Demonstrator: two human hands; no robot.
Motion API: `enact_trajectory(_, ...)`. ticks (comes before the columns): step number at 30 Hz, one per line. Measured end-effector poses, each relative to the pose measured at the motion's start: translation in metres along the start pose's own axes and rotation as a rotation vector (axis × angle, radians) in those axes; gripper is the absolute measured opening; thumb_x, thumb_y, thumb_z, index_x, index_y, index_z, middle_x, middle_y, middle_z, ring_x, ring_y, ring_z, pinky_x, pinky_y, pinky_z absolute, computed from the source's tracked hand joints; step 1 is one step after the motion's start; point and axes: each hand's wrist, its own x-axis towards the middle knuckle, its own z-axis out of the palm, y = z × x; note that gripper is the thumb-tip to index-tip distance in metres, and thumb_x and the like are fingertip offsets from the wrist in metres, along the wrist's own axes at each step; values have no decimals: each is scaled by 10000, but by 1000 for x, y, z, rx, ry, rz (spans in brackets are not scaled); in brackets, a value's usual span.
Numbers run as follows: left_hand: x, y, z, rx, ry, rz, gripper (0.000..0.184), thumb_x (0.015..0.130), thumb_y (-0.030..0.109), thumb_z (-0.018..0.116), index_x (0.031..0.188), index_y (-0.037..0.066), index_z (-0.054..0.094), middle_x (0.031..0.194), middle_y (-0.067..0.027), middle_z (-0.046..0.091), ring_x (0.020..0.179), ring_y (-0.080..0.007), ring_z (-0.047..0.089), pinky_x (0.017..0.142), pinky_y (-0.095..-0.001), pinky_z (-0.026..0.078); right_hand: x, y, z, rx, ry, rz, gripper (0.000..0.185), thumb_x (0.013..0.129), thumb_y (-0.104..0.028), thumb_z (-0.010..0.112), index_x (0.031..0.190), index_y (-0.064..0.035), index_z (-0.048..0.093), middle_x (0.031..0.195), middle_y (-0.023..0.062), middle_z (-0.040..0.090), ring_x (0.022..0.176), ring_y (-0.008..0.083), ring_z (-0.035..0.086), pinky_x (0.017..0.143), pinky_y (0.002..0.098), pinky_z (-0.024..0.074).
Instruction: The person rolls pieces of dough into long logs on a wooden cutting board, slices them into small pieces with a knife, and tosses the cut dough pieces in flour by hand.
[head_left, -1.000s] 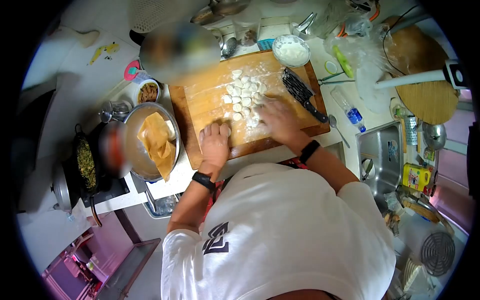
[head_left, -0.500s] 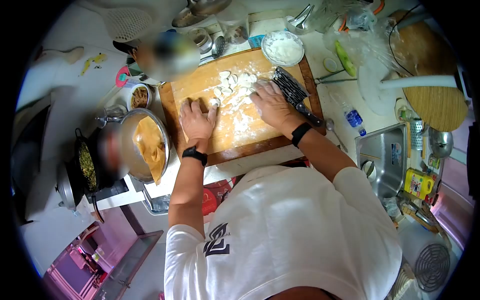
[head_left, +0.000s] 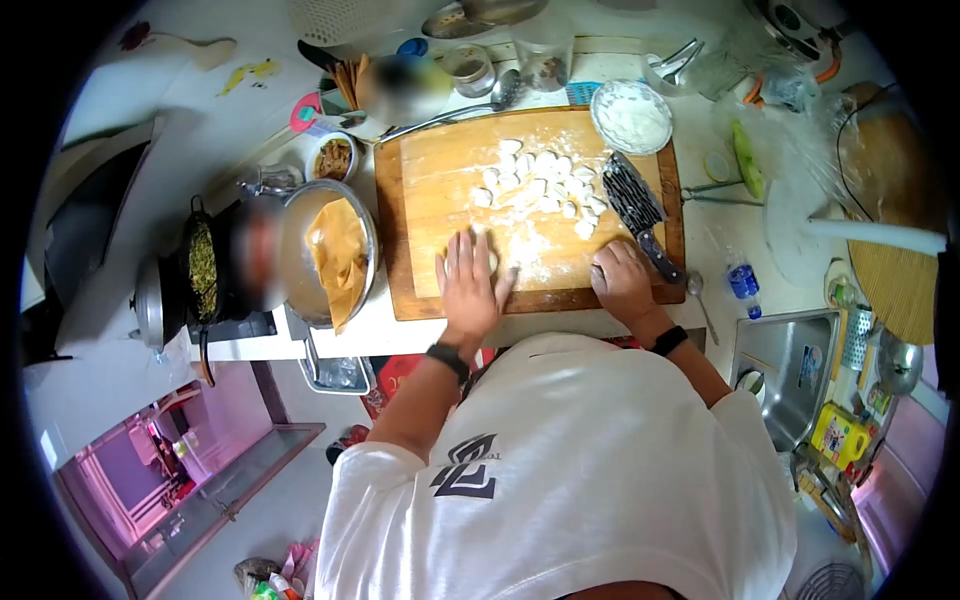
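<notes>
Floured dough pieces lie scattered over the upper right of the wooden cutting board. My left hand rests palm down near the board's front edge, fingers stretched out. A small pale dough piece shows partly beside its index finger; the rest is hidden. At the front right, my right hand sits on the board with its fingers curled in; whatever they may hold is hidden. Just beyond it lies a flour-dusted cleaver, its black handle close to that hand. Loose flour spreads between my hands.
A bowl of flour stands at the back right corner. Left of the board are a metal basin with a brown cloth-like sheet, and a pan of green filling. A spoon and the sink are to the right.
My left hand has moved right and towards the front edge. My right hand has drawn back from the dough pieces to the front right, its fingers now curled. The view has shifted.
</notes>
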Motion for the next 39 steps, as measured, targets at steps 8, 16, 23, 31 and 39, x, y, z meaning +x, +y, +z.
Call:
enact_trajectory(8, 99, -50, 29, 55, 64, -264, 807, 943, 565, 495, 1469, -36, 378, 1490, -334, 370, 1418, -460, 311, 1185, -520, 203, 8, 4, 1, 12, -109, 82, 91, 788, -81, 619, 797, -33, 543, 838, 167, 570, 857, 385, 568, 783, 473, 464)
enact_trajectory(16, -33, 2, 14, -11, -37, 57, 775, 903, 455, 623, 1459, -27, 379, 1526, -267, 356, 1444, -419, 292, 1170, -593, 181, 7, 6, 5, -5, -131, 130, 110, 788, -103, 634, 834, -31, 564, 876, 177, 596, 909, 392, 583, 823, 480, 465)
enact_trajectory(23, 33, -9, 20, -18, 24, -65, 809, 922, 568, 541, 1461, -16, 393, 1473, -304, 405, 1394, -444, 354, 1155, -572, 232, 13, 3, 1, -21, -157, 112, 129, 789, -116, 639, 856, -33, 567, 910, 179, 607, 919, 388, 587, 814, 478, 472)
enact_trajectory(31, 79, -35, 41, 27, 171, -247, 820, 910, 585, 545, 1462, -4, 406, 1478, -309, 406, 1400, -452, 351, 1168, -542, 229, 40, -21, 12, 51, -313, 133, 161, 817, -74, 620, 968, -33, 584, 980, 190, 622, 939, 385, 605, 808, 458, 490)
enact_trajectory(39, -10, 0, 16, 23, 33, -41, 686, 926, 415, 590, 1464, 35, 401, 1504, -243, 394, 1418, -440, 313, 1152, -613, 180, 126, -53, 140, 276, -252, 49, 483, 810, -91, 640, 1286, -35, 583, 1186, 235, 647, 1076, 382, 631, 910, 440, 507)
